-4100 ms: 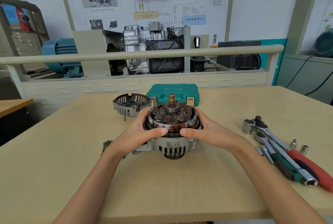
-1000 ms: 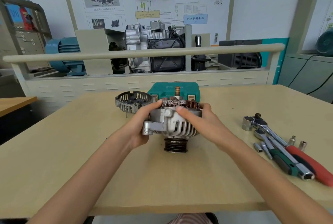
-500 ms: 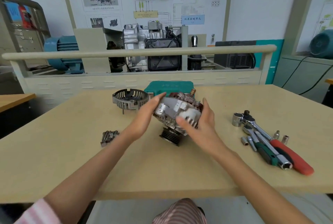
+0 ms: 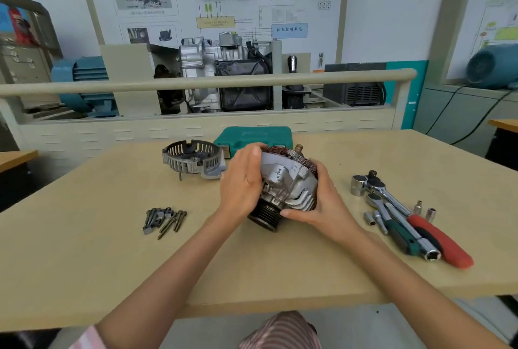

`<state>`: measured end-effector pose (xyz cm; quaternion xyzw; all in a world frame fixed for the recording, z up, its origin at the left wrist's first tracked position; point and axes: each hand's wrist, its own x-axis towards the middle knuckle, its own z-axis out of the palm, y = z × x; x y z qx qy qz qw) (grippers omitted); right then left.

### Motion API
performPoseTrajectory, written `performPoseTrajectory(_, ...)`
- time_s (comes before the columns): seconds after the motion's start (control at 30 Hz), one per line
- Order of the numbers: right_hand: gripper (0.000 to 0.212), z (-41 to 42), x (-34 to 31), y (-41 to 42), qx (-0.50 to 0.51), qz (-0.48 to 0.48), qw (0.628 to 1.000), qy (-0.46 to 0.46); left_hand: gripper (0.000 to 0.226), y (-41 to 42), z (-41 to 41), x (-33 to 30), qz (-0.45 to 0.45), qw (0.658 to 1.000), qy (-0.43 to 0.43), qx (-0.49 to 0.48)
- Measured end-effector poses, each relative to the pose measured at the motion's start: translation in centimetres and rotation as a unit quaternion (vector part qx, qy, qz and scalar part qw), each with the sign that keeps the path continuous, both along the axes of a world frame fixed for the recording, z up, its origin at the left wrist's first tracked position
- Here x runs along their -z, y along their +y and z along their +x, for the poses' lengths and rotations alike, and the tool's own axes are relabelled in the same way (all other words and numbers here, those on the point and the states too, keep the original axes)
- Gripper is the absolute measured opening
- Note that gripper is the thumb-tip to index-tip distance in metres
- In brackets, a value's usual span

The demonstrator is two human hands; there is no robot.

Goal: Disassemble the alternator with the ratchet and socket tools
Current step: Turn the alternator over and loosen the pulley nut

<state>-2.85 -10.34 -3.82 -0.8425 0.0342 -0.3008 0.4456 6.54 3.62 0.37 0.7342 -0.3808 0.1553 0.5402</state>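
The alternator (image 4: 286, 183), a silver finned housing with copper windings and a black pulley, is tilted with the pulley toward me. My left hand (image 4: 241, 183) grips its left side, fingers curled over the top. My right hand (image 4: 322, 202) grips the right side, thumb under the fins near the pulley. The removed rear cover (image 4: 193, 159) lies behind at the left. A red-handled ratchet (image 4: 414, 219) with a socket, and a green-handled driver (image 4: 403, 233), lie on the table at the right.
Several long bolts (image 4: 165, 219) lie in a pile left of my hands. A green tool case (image 4: 252, 137) stands behind the alternator. Loose small sockets (image 4: 424, 210) lie by the ratchets. The tan table (image 4: 84, 264) ends at a railing and an engine display behind.
Both hands lifted the alternator off the table and tipped it over, so its pulley now points toward me. My left hand moved further over the housing.
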Motion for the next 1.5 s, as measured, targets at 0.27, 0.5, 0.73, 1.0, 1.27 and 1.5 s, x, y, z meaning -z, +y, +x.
performPoseTrajectory(0.27,0.070,1.8,-0.3,-1.5,-0.050,0.085,0.995,0.003,0.079,-2.0,1.0,-1.8,0.104,0.982,-0.035,-0.156)
performPoseTrajectory(0.5,0.087,4.9,-2.3,-2.3,-0.091,0.070,0.990,0.076,0.083,-1.7,4.1,-3.7,0.259,0.937,0.008,-0.235)
performPoseTrajectory(0.73,0.053,3.5,0.7,-1.3,0.022,0.129,0.991,0.026,0.077,-0.7,2.4,-2.2,0.215,0.952,-0.038,-0.217)
performPoseTrajectory(1.0,0.045,2.0,-0.7,-0.1,0.030,0.080,0.995,0.056,0.068,0.0,2.5,-0.6,0.148,0.979,0.003,-0.138)
performPoseTrajectory(1.27,0.025,-2.1,-2.6,-2.8,0.264,-0.121,0.943,0.162,0.022,-1.1,-3.5,-3.1,0.056,0.962,-0.253,-0.082)
performPoseTrajectory(1.5,0.009,-8.4,-5.7,-6.5,0.380,-0.226,0.794,0.417,0.020,-7.5,-8.6,-0.8,0.283,0.924,-0.177,0.187)
